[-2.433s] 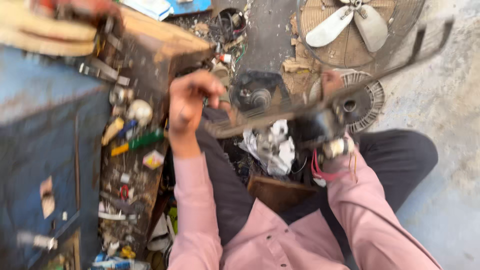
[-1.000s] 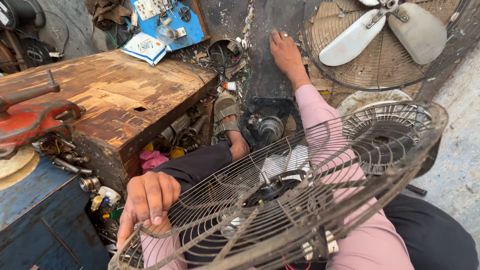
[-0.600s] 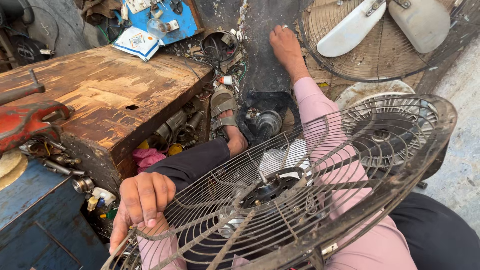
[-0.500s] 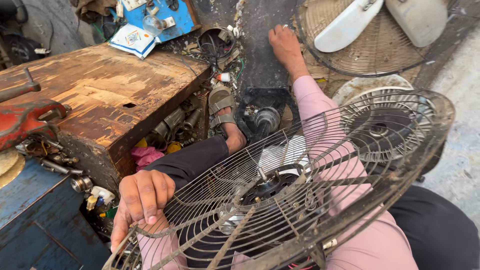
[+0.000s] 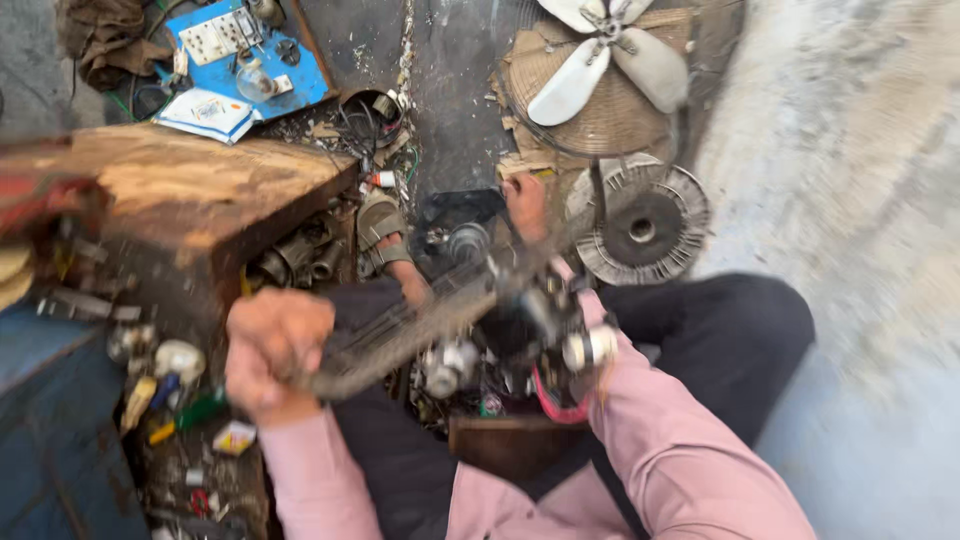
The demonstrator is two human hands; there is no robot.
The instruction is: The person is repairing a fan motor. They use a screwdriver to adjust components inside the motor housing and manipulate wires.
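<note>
Workshop floor, dark and littered with small parts, fills the head view, with pale concrete (image 5: 880, 200) on the right side.

1. Work surface: a worn wooden table (image 5: 200, 190) stands at upper left. A blue tray (image 5: 245, 50) of small parts lies on the floor beyond it.
2. Main item: a wire fan guard (image 5: 420, 325) with the fan motor (image 5: 535, 320) attached is seen nearly edge-on, tilted, above the person's lap. Heavy motion blur hides the fine detail.
3. Left hand (image 5: 270, 350): fingers closed around the lower left rim of the fan guard, in a firm fist.
4. Right hand (image 5: 525, 205): placed at the upper end of the fan guard, near a dark round part on the floor. Blur prevents telling whether its fingers grip the guard or only rest there.
5. Clothing: both arms wear pink sleeves (image 5: 670, 450); the legs are in dark trousers (image 5: 720, 320), and a sandalled foot (image 5: 385, 235) rests beside the table.
6. Surroundings: a fan with white blades (image 5: 610, 65) lies at top centre. A round finned metal disc (image 5: 640, 225) lies just below it, near the right hand.
</note>
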